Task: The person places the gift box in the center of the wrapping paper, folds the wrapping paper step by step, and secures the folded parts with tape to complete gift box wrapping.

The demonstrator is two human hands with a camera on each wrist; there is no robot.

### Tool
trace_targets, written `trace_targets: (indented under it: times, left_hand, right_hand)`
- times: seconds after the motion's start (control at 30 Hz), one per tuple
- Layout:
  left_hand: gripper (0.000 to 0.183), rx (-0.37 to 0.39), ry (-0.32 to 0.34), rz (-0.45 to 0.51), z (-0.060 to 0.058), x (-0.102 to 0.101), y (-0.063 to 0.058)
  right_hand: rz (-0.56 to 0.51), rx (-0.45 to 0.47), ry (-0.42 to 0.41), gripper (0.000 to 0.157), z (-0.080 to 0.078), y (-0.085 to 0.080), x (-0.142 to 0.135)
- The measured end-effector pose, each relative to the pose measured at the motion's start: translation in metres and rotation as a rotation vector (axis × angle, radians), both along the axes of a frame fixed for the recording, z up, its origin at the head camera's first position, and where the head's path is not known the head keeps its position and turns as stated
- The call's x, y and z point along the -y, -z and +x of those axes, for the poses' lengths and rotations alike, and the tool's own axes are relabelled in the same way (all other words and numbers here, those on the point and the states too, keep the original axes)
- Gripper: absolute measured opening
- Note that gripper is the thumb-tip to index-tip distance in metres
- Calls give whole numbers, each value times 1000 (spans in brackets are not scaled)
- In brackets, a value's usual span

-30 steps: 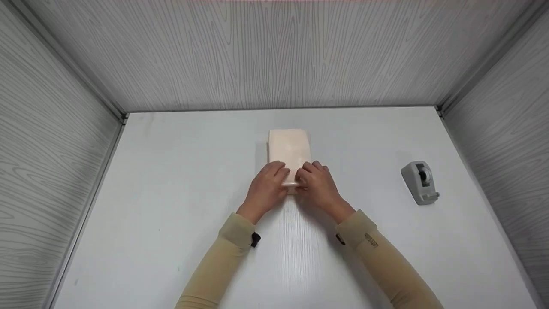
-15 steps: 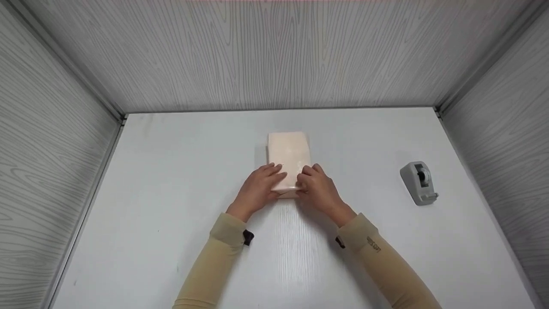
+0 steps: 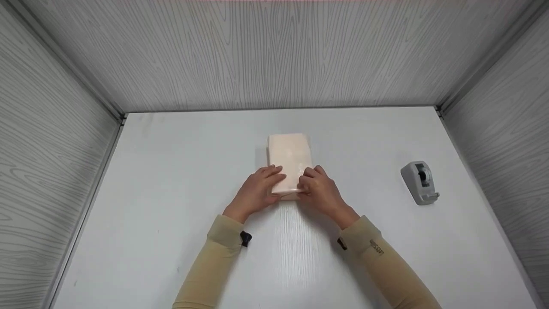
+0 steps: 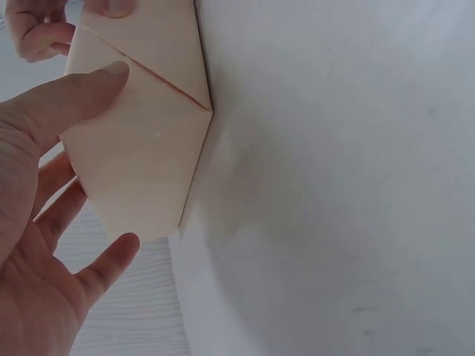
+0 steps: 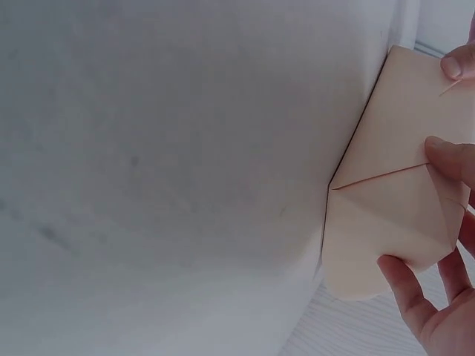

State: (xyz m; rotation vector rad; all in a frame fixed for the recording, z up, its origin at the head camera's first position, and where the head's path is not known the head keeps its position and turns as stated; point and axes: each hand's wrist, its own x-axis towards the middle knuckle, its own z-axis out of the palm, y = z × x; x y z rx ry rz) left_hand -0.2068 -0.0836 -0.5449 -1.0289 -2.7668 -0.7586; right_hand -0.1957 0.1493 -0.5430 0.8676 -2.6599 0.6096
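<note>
A small box wrapped in pale peach paper (image 3: 291, 154) lies at the middle of the white table. My left hand (image 3: 253, 191) grips its near left corner, fingers over the top and side. In the left wrist view the thumb (image 4: 104, 89) presses the near end of the wrapped box (image 4: 141, 170), beside a diagonal paper edge. At the near right corner my right hand (image 3: 324, 193) holds the box with curled fingers. Its thumb (image 5: 445, 156) touches the end face in the right wrist view, where a folded flap (image 5: 401, 200) shows.
A grey tape dispenser (image 3: 420, 182) with a roll of tape stands on the right of the table (image 3: 193, 150). Wood-grain panels (image 3: 274, 56) enclose the table at the back and on both sides.
The wrapped box has slid slightly toward the person. My left hand has shifted left and down along the corner, its fingers more spread. The right hand has moved slightly nearer and right.
</note>
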Motion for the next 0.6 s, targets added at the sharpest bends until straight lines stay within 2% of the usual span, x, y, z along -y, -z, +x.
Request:
trace_targets:
  times: [0.1,0.17,0.3,0.43,0.6]
  left_hand:
    - [68,-100,-34,-100,2,-6,3]
    - [74,-133,-56,-156,3,-9,4]
    - [74,-125,-73,-189,3,-13,5]
    - [70,-99,-77,-165,3,-14,5]
    - [72,-116,-81,-152,1,-14,5]
  right_hand:
    - [-4,-7,-3,29,0,1,0]
    - [-6,-11,-3,29,-1,2,0]
    - [-8,-8,-6,28,-1,2,0]
    - [-2,-7,-4,26,-2,1,0]
    - [-2,-9,-4,27,-2,0,0]
